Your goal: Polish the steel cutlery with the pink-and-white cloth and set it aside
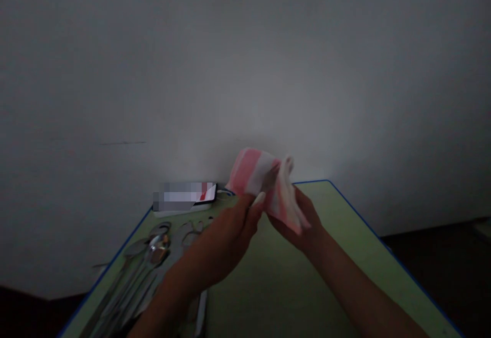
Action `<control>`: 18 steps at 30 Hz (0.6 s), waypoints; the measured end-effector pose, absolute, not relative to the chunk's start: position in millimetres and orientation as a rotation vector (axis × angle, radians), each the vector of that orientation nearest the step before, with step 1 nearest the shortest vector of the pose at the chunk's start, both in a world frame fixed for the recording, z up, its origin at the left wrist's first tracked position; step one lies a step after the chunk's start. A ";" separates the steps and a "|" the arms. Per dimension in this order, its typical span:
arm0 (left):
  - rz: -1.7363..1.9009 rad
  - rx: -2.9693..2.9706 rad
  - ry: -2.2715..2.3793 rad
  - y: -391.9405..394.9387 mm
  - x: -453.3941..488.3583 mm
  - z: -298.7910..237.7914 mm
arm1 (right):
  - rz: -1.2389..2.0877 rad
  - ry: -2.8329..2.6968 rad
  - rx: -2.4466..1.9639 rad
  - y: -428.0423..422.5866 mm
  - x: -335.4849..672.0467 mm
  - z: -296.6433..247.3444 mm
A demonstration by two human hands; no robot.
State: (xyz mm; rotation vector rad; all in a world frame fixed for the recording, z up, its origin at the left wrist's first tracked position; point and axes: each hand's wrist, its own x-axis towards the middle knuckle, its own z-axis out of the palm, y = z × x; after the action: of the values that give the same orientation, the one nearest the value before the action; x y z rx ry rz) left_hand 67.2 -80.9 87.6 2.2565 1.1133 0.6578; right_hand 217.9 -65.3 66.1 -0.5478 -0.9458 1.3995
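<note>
Both hands are raised over the table around a pink-and-white striped cloth [247, 172]. My right hand [303, 220] is closed on the cloth's folded right part, its fingers partly behind the fabric. My left hand [240, 220] is closed at the cloth's lower left side. By its thumb shows a small pale tip, perhaps the end of a narrow object; blur hides what it is. A greyish patch shows between the cloth's folds, too dark to name. Below my left forearm lie several metal utensils, among them a shiny spoon [158, 251].
A phone-like device [207, 195], partly pixelated, leans at the back left of the green table [276, 287], with a pale cable [224, 193] beside it. The table has a blue edge, and a grey wall [245, 72] stands right behind it.
</note>
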 end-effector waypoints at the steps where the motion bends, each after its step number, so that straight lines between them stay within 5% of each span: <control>1: 0.632 2.281 1.121 -82.1 70.1 85.0 | 1.391 -0.918 -0.548 -66.5 212.4 66.0; 7: 0.550 2.397 1.016 -87.8 78.2 73.4 | 1.256 -0.884 -0.633 -61.4 205.0 56.4; 18: 0.313 2.324 1.083 -102.2 35.8 111.6 | 1.065 -1.864 -0.808 -86.8 258.8 96.2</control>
State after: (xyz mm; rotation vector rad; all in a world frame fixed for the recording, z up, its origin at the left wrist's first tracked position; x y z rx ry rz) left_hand 35.8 -102.2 111.6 2.3242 1.0832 0.3132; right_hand 258.8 -86.8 96.2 -0.8079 -1.8638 1.0651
